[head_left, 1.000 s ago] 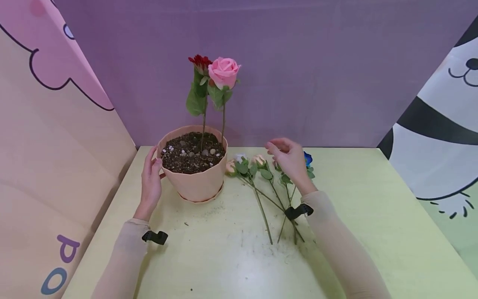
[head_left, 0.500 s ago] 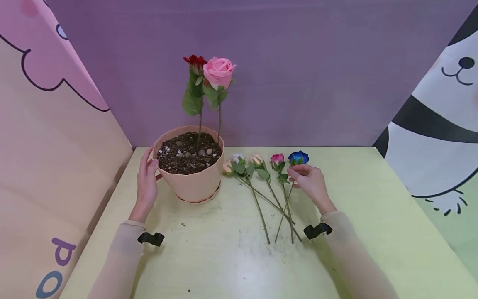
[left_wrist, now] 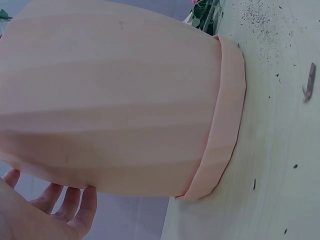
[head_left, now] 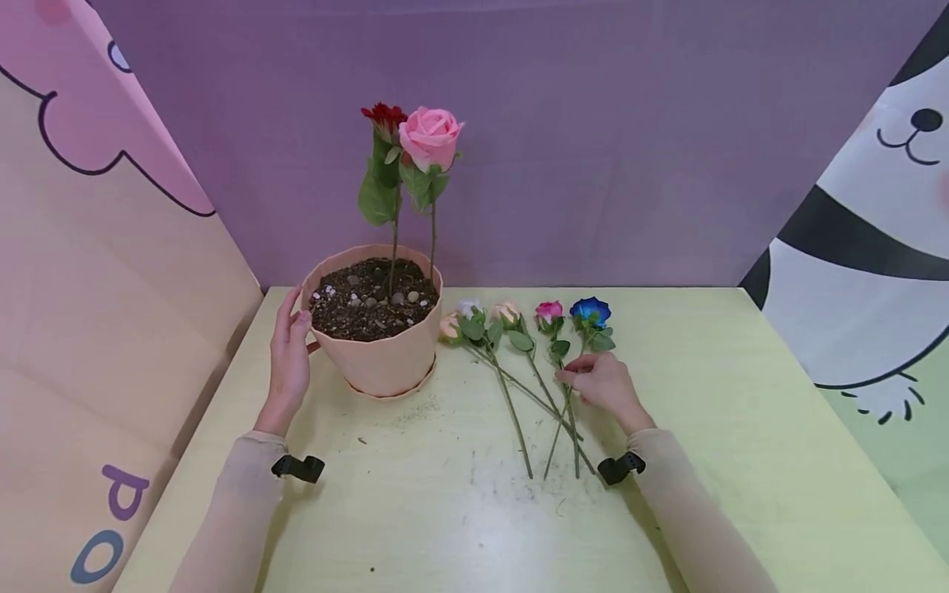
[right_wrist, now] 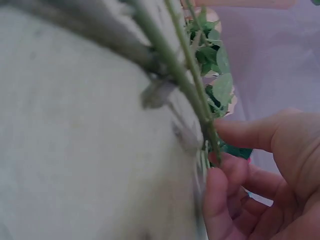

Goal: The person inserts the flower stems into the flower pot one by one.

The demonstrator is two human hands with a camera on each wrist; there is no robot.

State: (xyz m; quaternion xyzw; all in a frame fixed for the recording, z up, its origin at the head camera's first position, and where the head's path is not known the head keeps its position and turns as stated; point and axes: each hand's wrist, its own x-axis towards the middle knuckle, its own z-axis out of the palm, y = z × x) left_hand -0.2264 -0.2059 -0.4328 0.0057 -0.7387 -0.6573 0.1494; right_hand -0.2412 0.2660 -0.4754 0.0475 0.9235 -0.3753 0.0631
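Note:
A pale pink flowerpot (head_left: 381,362) full of dark soil stands on its saucer at the left. A red flower (head_left: 384,117) and a large pink rose (head_left: 430,138) rise upright from it. My left hand (head_left: 289,362) rests against the pot's left side; in the left wrist view the fingertips (left_wrist: 89,195) touch its wall. Over the loose flowers, my right hand (head_left: 604,387) pinches a thin green rose stem (right_wrist: 202,107) between thumb and fingers, just below the small pink rose (head_left: 549,313) and the blue rose (head_left: 590,311). Those two stems cross at the hand, and I cannot tell which is held.
Peach roses (head_left: 507,313) and a white rose (head_left: 469,308) lie left of the blue one, their stems crossing on the pale yellow table (head_left: 460,527). Crumbs of soil dot the tabletop. A purple backdrop (head_left: 593,165) stands behind, with printed panels at both sides.
My right hand has come down from above the flowers, past the blue rose, to the stems below the small pink rose. The left hand stays at the pot.

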